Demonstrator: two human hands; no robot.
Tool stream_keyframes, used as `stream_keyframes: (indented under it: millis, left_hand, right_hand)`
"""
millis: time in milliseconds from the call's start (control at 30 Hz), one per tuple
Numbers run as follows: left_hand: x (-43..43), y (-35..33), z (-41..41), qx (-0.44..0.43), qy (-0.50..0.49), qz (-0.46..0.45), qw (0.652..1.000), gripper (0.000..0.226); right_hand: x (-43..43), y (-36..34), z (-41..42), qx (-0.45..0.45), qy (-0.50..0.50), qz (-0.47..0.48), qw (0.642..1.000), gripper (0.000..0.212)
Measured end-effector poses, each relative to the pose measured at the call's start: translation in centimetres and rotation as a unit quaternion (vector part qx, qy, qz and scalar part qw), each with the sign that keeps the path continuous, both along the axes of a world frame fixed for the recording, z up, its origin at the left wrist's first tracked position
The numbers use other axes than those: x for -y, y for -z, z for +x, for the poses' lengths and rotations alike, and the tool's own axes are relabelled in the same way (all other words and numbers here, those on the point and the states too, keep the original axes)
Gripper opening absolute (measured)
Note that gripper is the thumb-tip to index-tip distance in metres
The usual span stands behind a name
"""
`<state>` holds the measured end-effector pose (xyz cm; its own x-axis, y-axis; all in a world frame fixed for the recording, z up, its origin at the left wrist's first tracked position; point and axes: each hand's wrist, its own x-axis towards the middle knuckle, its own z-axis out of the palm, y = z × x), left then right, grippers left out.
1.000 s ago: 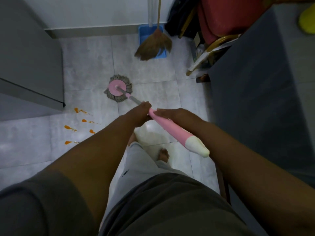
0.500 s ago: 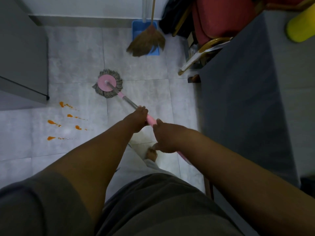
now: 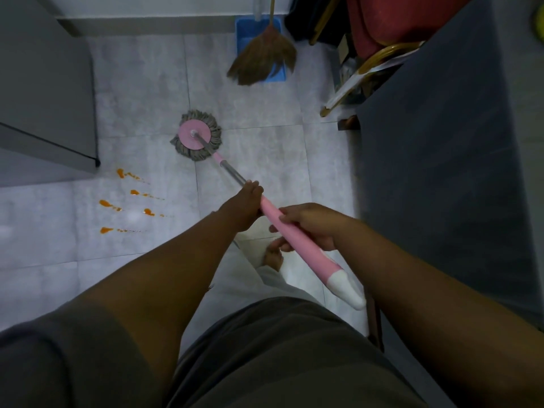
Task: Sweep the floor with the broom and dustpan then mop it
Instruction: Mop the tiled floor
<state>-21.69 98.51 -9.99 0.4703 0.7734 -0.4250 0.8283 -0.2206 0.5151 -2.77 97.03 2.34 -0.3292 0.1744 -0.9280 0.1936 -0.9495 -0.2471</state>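
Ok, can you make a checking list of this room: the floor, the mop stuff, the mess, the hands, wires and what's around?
Surface: grey tiled floor, orange spots at the left, apart from the mop head.
Job's things: mop head flat on the tiles; broom stands by the wall in front of the blue dustpan.
Clutter: red item and yellow-framed thing at the far right.
Grippers: left hand grips the handle nearer the mop head, right hand holds its pink part.
Cables: nothing seen.
Surroundings: grey cabinet left, dark counter right.
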Motion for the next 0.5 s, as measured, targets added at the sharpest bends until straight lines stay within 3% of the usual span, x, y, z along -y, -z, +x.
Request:
stream_keyframes:
  millis: [167,500]
  left_hand:
    - [-0.8,-0.6,-0.5,0.01,0.003,-0.005,1.0,0.06]
    - [-1.0,-1.6,-1.5,0.015,-0.015,-0.01,1.0,0.06]
  right_hand:
    - [0.2,1.7,-2.4,-0.025,0.148,-0.06,0.987,0.038]
    - [-0.7,2.0,-3.8,-0.03,0.148,-0.124,0.981,0.04]
